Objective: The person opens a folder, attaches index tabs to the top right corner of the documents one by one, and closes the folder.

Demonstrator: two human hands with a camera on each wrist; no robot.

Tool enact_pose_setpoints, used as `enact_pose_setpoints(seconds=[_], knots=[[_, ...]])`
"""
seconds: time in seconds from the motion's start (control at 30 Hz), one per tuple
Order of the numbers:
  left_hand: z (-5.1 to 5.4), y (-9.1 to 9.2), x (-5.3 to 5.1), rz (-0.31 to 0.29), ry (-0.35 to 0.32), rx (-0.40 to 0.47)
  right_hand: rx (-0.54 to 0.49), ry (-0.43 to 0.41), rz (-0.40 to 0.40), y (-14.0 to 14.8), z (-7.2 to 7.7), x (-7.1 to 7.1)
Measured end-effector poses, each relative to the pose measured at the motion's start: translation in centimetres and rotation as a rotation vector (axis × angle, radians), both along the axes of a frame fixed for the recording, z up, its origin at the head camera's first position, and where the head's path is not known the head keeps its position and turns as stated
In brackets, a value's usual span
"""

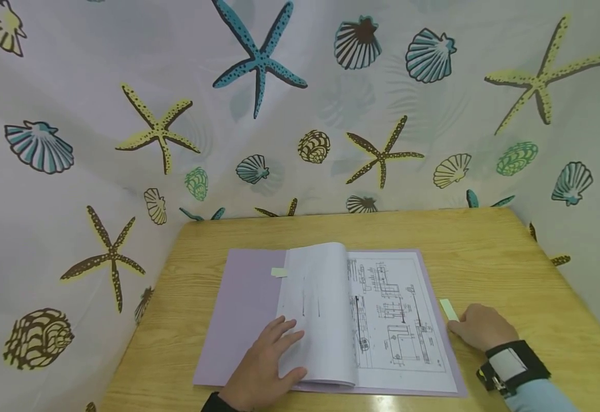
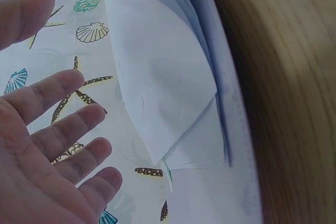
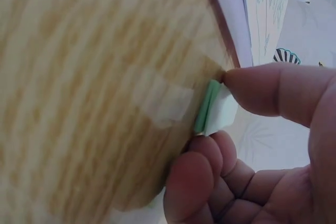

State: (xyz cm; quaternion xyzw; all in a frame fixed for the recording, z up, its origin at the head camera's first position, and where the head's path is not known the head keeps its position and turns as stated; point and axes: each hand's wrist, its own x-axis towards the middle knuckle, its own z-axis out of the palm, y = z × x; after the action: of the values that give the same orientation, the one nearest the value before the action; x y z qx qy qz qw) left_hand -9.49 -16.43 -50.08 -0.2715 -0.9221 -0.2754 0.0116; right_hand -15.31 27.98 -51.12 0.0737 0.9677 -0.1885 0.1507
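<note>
A lilac folder (image 1: pixel 248 309) lies spread on the table, holding a stack of papers. One printed sheet with technical drawings (image 1: pixel 397 320) faces up on the right, and a curved white page (image 1: pixel 320 303) is turned over to the left. A pale green sticky note (image 1: pixel 279 272) sticks out from that page's left edge. My left hand (image 1: pixel 266 363) is at the lower part of the turned page, fingers spread and relaxed. Right of the folder, my right hand (image 1: pixel 485 327) holds a small green sticky note pad (image 3: pixel 208 107) between thumb and fingers, at the tabletop.
The wooden table (image 1: pixel 485 252) stands against a white curtain (image 1: pixel 289 183) printed with shells and starfish, which also hangs along both sides. A strap with a device (image 1: pixel 511 366) is around the right wrist.
</note>
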Motion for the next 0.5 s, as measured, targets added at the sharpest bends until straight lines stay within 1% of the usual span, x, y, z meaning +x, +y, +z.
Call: enact_pose_setpoints(seconds=[0.17,0.5], knots=[[0.03,0.05,0.02,0.0,-0.008,0.008,-0.008,0.03,-0.002,-0.16,-0.06,0.2],[0.17,0.24,-0.01,0.009,-0.004,0.02,-0.06,0.03,-0.015,0.35,0.38,-0.09]])
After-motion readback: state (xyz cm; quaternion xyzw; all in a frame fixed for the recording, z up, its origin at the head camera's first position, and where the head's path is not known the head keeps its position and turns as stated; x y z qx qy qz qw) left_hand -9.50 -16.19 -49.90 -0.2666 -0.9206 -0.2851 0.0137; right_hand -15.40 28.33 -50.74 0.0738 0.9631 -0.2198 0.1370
